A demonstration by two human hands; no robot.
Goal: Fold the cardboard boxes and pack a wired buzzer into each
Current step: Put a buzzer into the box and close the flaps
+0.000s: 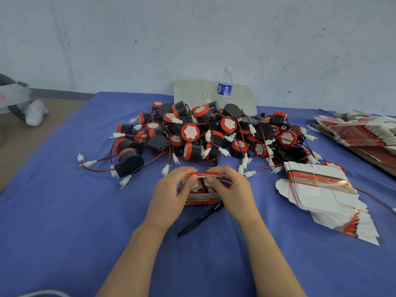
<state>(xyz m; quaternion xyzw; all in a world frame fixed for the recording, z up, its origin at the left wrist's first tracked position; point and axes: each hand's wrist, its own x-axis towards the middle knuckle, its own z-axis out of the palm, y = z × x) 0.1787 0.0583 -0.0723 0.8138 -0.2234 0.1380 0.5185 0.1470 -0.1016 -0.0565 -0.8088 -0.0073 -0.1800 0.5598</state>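
our thumbs press the two white side flaps of the box inward, while the curled fingers of both hands pinch its red-edged lid from behind. the left hand and right hand grip the box from either side, just below the middle of the frame. a buzzer shows inside it, red and white. a black marker lies just beside the box, below it. above the hands spreads the pile of wired buzzers. fanned flat boxes lie at right, with more at the upper right edge. a bottle stands behind the pile. blue cloth lies under it all.
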